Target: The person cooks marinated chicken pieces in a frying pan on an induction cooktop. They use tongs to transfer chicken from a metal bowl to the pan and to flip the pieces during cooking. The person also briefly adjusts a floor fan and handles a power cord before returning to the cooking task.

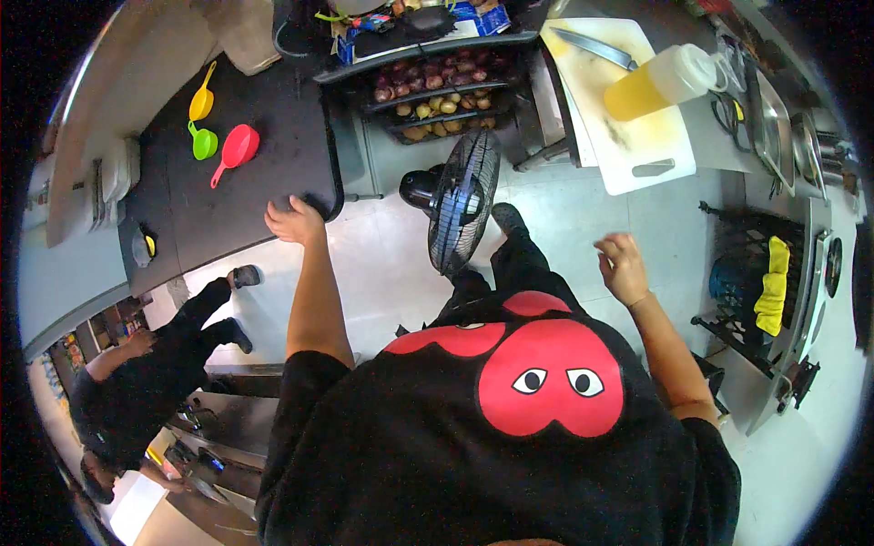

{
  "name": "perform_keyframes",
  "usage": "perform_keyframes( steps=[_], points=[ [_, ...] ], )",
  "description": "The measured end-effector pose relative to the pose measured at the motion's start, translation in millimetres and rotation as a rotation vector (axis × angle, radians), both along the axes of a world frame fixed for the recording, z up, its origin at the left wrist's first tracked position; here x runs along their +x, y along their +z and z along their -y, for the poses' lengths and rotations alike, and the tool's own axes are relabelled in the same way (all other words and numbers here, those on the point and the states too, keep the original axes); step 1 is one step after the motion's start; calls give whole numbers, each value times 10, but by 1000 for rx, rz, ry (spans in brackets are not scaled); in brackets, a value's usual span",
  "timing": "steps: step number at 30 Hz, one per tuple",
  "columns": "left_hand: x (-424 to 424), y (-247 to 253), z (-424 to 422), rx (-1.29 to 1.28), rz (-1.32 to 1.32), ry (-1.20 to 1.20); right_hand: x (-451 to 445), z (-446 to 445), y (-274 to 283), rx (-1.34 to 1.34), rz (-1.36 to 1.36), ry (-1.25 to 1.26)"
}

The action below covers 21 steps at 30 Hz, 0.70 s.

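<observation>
My left hand (295, 222) hangs over the front corner of a dark countertop (273, 164), fingers apart and holding nothing. Whether it touches the edge I cannot tell. On that counter lie a yellow measuring cup (201, 105), a green one (204, 144) and a larger red one (240, 146). My right hand (625, 271) is in the air over the floor with loosely bent fingers and nothing visible in it. Beyond it a white cutting board (655, 147) carries a knife (594, 48) and a squeeze bottle (655, 85) of yellow liquid.
A black fan (464, 201) stands on the pale floor by my feet. Behind it, a rack (437, 95) holds onions and other produce. Another person (150, 382) is at the left by a worktop. A yellow cloth (773, 286) hangs at the right.
</observation>
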<state>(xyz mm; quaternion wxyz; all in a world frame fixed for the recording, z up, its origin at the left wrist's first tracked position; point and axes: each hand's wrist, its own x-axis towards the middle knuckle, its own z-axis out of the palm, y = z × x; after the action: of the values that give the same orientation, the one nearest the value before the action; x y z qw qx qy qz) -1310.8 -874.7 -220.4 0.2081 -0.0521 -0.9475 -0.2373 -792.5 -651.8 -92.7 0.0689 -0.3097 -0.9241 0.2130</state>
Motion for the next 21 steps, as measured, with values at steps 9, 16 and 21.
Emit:
perform_keyframes(
  steps=[9,16,21],
  points=[
    [1201,-166,686,-132,132,169,1888,325,-1329,-549,694,-551],
    [1359,-290,916,-105,1474,-116,1377,-116,-1405,-484,378,-521],
    [1348,-209,294,-403,973,-685,1062,-421,-1534,-550,283,-495]
  ],
)
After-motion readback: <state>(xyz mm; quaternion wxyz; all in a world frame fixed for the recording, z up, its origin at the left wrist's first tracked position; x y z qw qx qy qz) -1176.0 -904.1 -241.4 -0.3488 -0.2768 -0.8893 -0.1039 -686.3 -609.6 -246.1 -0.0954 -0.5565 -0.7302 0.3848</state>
